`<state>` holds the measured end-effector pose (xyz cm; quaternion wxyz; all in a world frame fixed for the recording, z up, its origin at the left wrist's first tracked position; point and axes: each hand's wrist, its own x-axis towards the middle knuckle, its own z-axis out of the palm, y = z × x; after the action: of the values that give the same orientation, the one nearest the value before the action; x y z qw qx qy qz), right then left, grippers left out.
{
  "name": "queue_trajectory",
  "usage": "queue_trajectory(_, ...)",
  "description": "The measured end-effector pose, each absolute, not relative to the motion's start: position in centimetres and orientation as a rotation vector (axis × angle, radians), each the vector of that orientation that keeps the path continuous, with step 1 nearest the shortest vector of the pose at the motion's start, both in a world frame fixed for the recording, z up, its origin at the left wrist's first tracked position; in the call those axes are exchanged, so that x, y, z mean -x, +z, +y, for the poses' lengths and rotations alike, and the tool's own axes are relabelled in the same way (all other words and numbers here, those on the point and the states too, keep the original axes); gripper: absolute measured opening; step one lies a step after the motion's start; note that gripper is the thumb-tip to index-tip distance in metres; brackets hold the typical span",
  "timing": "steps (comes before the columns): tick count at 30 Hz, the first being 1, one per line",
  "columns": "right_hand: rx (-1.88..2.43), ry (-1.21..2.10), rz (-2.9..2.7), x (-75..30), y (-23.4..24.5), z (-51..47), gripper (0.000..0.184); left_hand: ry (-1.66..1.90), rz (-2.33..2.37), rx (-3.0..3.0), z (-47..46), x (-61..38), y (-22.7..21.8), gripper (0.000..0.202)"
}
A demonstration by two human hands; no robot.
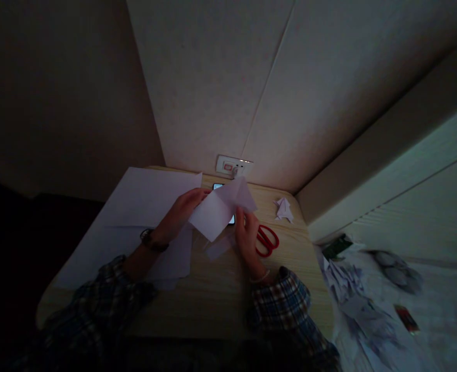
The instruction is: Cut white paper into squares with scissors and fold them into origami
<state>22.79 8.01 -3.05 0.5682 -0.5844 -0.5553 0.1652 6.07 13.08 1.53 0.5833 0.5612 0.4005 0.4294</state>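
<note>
A creased white sheet of paper (215,212) is held up over the table between my two hands. My left hand (185,206) grips its left edge, with the fingertips partly hidden behind the paper. Thumb and fingers of my right hand (246,230) pinch the lower right part, below a folded, pointed section. Partly covered by the paper is a phone (231,220) with a lit screen. Red-handled scissors (268,241) lie just right of my right hand, their blades hidden. A narrow paper strip (218,247) rests on the table below the held sheet.
Large white sheets (147,199) cover the left of the wooden table (213,305). A folded paper figure (283,209) sits at the back right. Behind is a wall socket (234,166) with something plugged in. Crumpled papers (362,305) lie on a white surface to the right.
</note>
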Motion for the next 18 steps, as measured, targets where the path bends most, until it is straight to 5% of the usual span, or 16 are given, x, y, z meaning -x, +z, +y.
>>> queue_trajectory(18, 1.256, 0.538, -1.160, -22.1, -3.1, 7.8, 0.025, 0.860, 1.001, -1.377, 12.9, -6.6, 1.7, 0.037)
